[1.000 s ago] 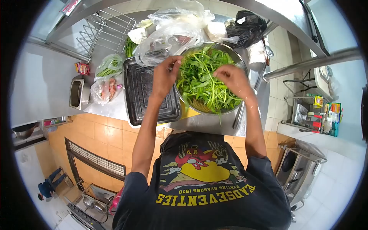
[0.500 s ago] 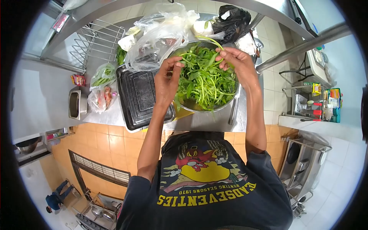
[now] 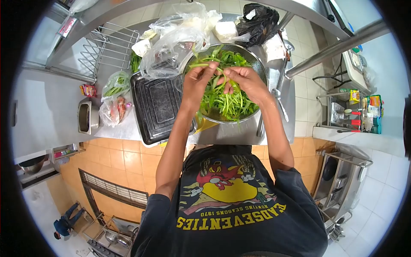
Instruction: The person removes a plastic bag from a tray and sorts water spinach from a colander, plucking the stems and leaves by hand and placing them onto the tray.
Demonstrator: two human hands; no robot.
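1. My left hand [image 3: 197, 84] is nearly closed, thumb against fingertips, pinching a green stem [image 3: 198, 65]; one end pokes out to the left, past my fingers.
2. My right hand [image 3: 248, 84] is just beside it, thumb and forefinger drawn together on greenery that seems to be the same stem, the other fingers loosely curled; whether it is one unbroken length I cannot tell.
3. Below both hands the leafy greens [image 3: 231, 105] lie heaped in a mesh colander [image 3: 258, 65], leaves and pale stalks tangled together; a few tips hang over the near rim.
4. As for progress, I judge one stem is being worked and a large share of the heap remains loose; which pieces have already been handled I cannot tell, since they all lie mixed.
5. Left of the colander sits a black tray [image 3: 156, 107]; a clear plastic bag [image 3: 165, 51] overlaps its far edge; a black plastic bag [image 3: 261, 25] stands beyond, to the right.
6. Farther left on the counter [image 3: 222, 136] lie bagged green vegetables [image 3: 115, 83], beside a metal container [image 3: 85, 116].
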